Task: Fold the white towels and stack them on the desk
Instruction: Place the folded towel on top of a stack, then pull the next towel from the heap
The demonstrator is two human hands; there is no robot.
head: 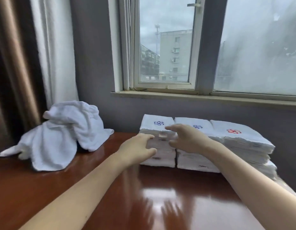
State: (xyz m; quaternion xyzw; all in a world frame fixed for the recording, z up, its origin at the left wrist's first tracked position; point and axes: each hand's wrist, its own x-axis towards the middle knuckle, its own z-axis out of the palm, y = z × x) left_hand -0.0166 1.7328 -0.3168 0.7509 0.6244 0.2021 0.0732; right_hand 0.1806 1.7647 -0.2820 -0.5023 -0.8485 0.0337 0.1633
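Three stacks of folded white towels stand side by side at the back of the glossy brown desk: a left stack and a middle stack with blue flower emblems, and a right stack with a red emblem. My left hand reaches to the front of the left stack with fingers spread, touching or nearly touching it. Beside it, my right hand hovers with fingers spread and thumb apart, in front of the gap between left and middle stacks. Neither hand holds anything. A pile of crumpled white towels lies at the desk's left.
A grey wall and a window sill run just behind the stacks. Brown and white curtains hang at the left behind the crumpled pile. The desk's near half shows a bright reflection.
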